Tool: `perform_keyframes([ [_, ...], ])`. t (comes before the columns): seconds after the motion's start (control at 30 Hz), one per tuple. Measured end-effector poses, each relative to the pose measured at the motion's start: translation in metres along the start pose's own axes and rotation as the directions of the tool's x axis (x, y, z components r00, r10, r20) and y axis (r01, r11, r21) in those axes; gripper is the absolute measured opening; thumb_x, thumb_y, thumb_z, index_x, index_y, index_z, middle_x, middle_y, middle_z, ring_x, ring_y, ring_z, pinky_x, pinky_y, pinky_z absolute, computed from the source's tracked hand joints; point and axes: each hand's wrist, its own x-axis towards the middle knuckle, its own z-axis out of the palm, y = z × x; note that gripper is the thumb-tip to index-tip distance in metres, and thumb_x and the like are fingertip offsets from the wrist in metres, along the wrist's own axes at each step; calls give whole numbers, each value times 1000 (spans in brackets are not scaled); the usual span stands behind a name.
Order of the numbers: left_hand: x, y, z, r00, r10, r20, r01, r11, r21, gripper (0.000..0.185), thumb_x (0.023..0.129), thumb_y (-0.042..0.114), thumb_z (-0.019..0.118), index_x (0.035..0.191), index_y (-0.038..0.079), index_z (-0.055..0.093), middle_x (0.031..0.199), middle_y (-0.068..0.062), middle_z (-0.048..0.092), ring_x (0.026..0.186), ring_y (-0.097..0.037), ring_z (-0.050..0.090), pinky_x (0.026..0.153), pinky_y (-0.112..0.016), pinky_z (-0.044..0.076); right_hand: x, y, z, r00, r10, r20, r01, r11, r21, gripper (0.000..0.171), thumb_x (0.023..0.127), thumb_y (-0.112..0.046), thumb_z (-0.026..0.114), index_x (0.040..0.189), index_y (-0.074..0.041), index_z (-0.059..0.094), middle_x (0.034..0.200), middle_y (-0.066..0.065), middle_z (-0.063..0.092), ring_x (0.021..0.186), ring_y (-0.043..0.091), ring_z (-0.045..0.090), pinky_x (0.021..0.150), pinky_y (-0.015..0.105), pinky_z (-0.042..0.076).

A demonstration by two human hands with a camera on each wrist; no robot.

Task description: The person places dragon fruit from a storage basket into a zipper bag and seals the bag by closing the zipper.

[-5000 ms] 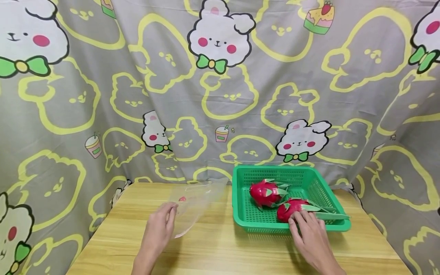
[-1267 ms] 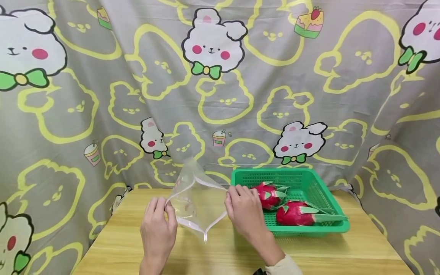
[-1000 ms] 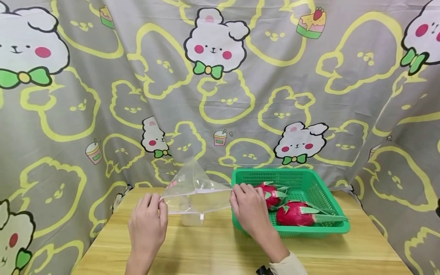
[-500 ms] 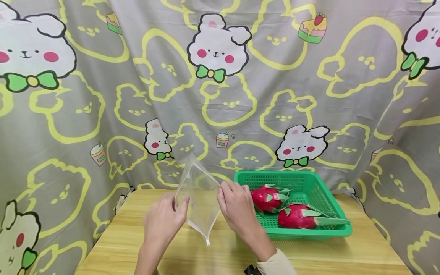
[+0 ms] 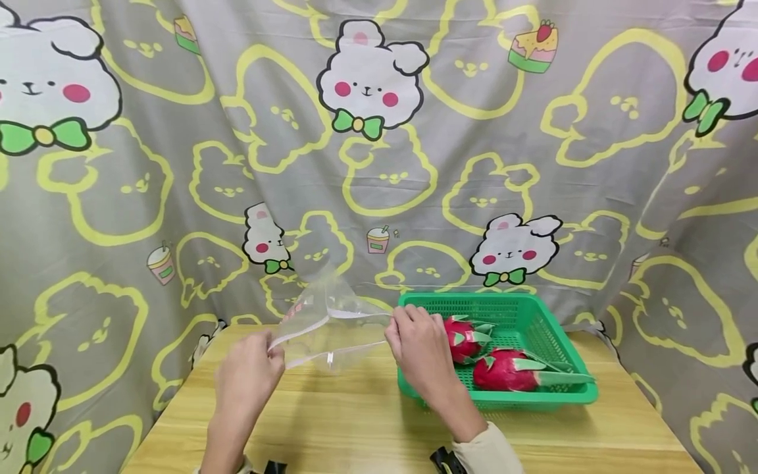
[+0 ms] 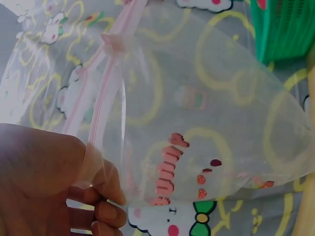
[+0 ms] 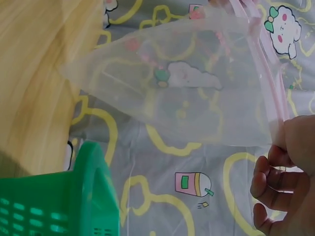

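A clear zip bag [image 5: 337, 332] is stretched between my two hands above the table, its mouth facing me and partly spread. My left hand [image 5: 249, 368] pinches the left end of the rim between thumb and fingers. At the other end of the rim, my right hand [image 5: 420, 349] pinches the plastic. Pink printing shows on the bag [image 6: 197, 113] in the left wrist view, with a pinkish zip strip along its mouth. Just right of my right hand, two red dragon fruits sit in a green basket [image 5: 568, 342]: one at the front [image 5: 506, 370], one behind [image 5: 464, 339] and partly hidden by that hand.
The wooden table [image 5: 337, 421] reaches back to a grey curtain [image 5: 379, 164] with cartoon bunnies, which hangs behind and along both sides. The basket [image 7: 93, 196] stands close below my right hand in the right wrist view.
Five seconds ago my right hand was on the front dragon fruit; it has since moved left to the bag. In the last second my hands came together, then apart again, and the bag's mouth widened, then flattened.
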Motion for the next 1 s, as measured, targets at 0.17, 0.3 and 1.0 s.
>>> perform_keyframes([
  [0.17,0,-1,-4,997,46,-67,-46,999,3,21,92,15,64,77,12,49,64,-3,47,51,-22,42,43,-36,30,4,-4,2,1000,7,-20,-7,1000,12,28,98,-9,54,72,-16,44,65,-6,34,59,15,42,60,32,32],
  [0.3,-1,-1,0,973,162,-164,-166,986,-11,28,94,18,71,80,13,46,65,-1,41,51,-19,37,43,-34,29,10,-10,4,999,38,-22,-37,999,33,32,98,-8,53,69,-16,41,62,-7,29,54,13,35,56,30,30],
  [1.0,16,-5,-19,817,519,-249,-490,854,175,27,100,17,55,73,16,56,78,0,56,74,-25,53,68,-43,41,18,0,-4,943,204,263,-244,961,129,39,99,-8,48,63,-16,38,56,-4,29,49,10,21,48,25,22],
])
